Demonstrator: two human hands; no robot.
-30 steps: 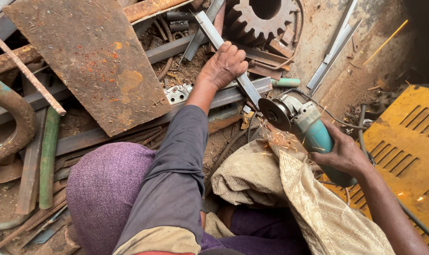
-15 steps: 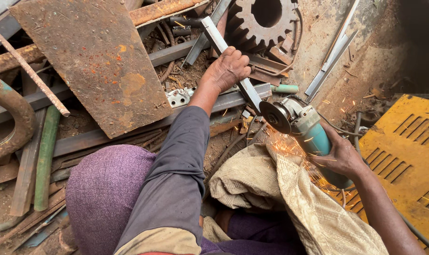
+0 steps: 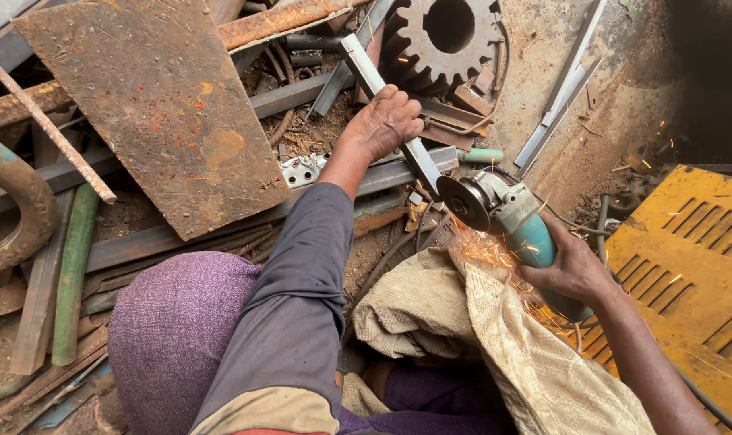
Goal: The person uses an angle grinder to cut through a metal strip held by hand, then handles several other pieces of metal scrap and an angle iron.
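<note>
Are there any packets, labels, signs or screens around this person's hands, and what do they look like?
None of those shows here; only bare metal and cloth.
Angle grinder: teal body, in the right hand, throwing sparks.
Metal bar: pale and long, pinned under the left hand.
Sack cloth: beige, plain, over the lap.
Yellow panel: slotted metal, at the right; no marking that I can make out.

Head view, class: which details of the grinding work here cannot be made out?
- Where the grinder disc meets the metal bar: hidden by the disc and sparks.
- Bar section under the left hand: covered by it.
- Grinder handle end: wrapped by the right hand.
- Yellow vented panel: cut off by the right edge.
</note>
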